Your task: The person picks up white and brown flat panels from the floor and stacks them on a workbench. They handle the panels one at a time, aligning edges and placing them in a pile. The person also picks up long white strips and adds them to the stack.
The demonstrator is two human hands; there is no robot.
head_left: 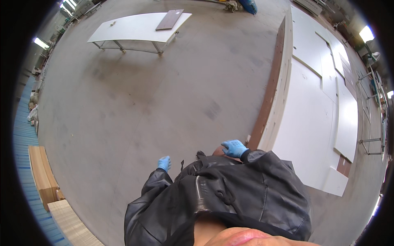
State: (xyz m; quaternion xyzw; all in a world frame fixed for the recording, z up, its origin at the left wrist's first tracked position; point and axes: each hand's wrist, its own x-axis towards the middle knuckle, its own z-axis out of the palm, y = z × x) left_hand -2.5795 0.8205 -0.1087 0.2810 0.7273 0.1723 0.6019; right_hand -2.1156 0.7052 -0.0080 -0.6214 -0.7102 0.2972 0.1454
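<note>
My left hand, in a light blue glove, hangs beside my body over the grey floor and touches nothing that I can see. Its fingers look loosely stretched, with nothing between them. In a matching glove, my right hand is in front of my black jacket. Its fingers point left and are slightly apart, and no held thing shows. Close to the right hand is the near end of a long stack of white panels with brown boards along its left edge.
A white-topped table on a metal frame stands far ahead, bearing a dark brown board. Wood-grained boards lie at the lower left beside blue slatted flooring. A metal rack stands beyond the panels at the right.
</note>
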